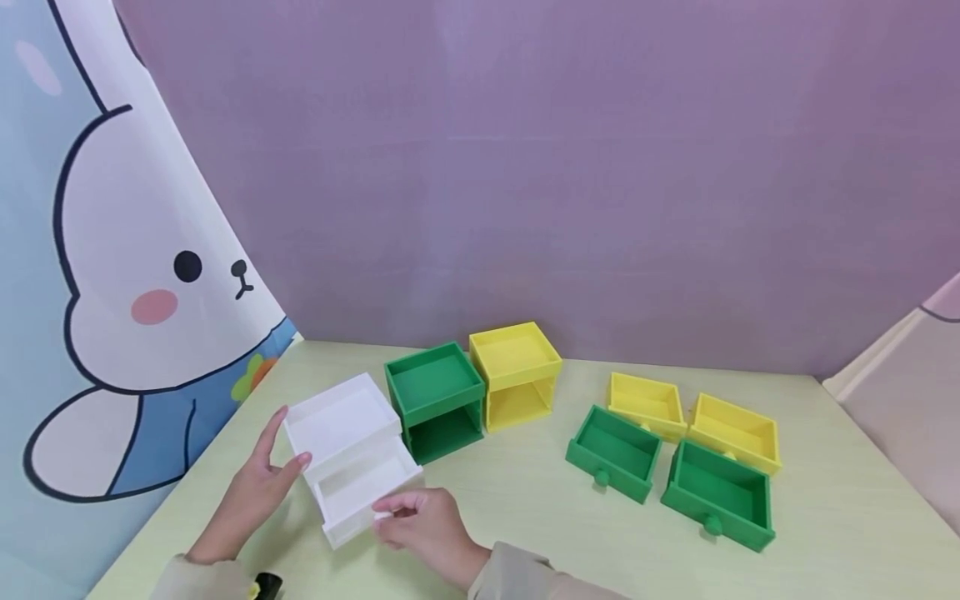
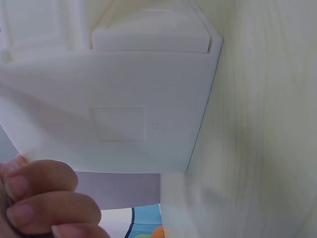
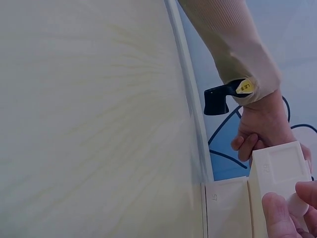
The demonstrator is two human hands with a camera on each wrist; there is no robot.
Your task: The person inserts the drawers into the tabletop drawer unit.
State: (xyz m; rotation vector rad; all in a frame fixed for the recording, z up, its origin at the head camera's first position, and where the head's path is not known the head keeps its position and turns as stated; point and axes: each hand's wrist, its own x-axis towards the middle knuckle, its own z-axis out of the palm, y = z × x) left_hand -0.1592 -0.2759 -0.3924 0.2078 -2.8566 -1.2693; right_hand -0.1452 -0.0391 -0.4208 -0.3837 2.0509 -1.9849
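Note:
A small white cabinet [image 1: 337, 421] with a shallow tray top stands at the left of the table. Its white drawer [image 1: 348, 525] juts out at the front, below the tray. My left hand [image 1: 251, 496] holds the cabinet by its left side, thumb at the tray's front corner and index finger farther back. In the left wrist view its other fingers are curled, near the cabinet's white side panel [image 2: 119, 84]. With thumb and fingers, my right hand [image 1: 431, 529] pinches the drawer's round white knob [image 3: 297, 204]. Beside that drawer, the right wrist view shows another white front panel [image 3: 228, 210].
Right of the white cabinet stand an open-fronted green cabinet [image 1: 435, 383] and a yellow cabinet [image 1: 517, 354]. Two green drawers [image 1: 611, 479] and two yellow drawers [image 1: 648, 423] lie loose on the right. A purple cloth [image 1: 525, 183] hangs behind the table [image 1: 540, 517].

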